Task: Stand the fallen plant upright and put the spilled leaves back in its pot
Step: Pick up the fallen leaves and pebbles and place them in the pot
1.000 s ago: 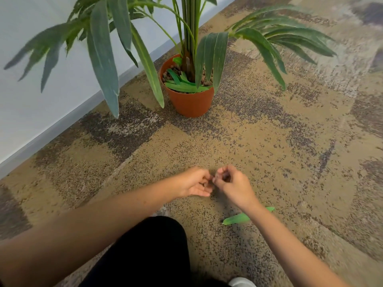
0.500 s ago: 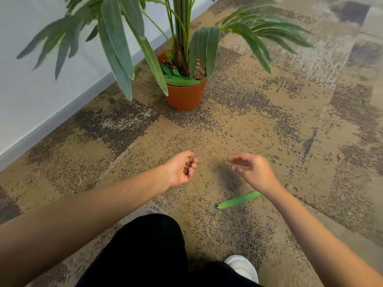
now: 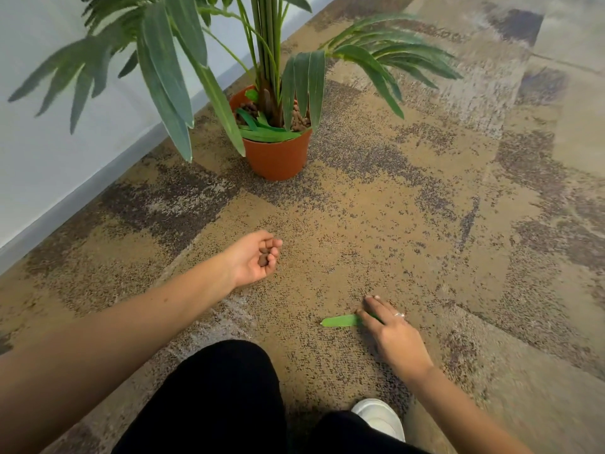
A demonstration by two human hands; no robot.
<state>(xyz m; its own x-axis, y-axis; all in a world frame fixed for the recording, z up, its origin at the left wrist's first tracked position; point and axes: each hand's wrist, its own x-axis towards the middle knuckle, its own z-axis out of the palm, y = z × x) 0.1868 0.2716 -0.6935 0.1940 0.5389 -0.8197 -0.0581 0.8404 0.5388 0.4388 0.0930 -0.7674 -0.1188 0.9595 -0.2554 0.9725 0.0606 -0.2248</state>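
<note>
The plant (image 3: 268,57) stands upright in its orange pot (image 3: 278,157) near the wall, with several loose green leaves and brown pebbles lying inside the pot. One green leaf (image 3: 340,321) lies on the carpet in front of me. My right hand (image 3: 389,329) rests flat over the leaf's right end, fingers touching it. My left hand (image 3: 253,258) is cupped palm up, a little left of centre, holding a few brown pebbles.
A grey wall with a pale baseboard (image 3: 82,191) runs along the left. My black-trousered knees (image 3: 216,401) and a white shoe (image 3: 379,417) fill the bottom of the view. Patterned brown carpet (image 3: 425,208) stretches to the right.
My hands were together in front of me; they have parted. The right hand dropped down onto the leaf, and the left hand turned palm up with pebbles in it.
</note>
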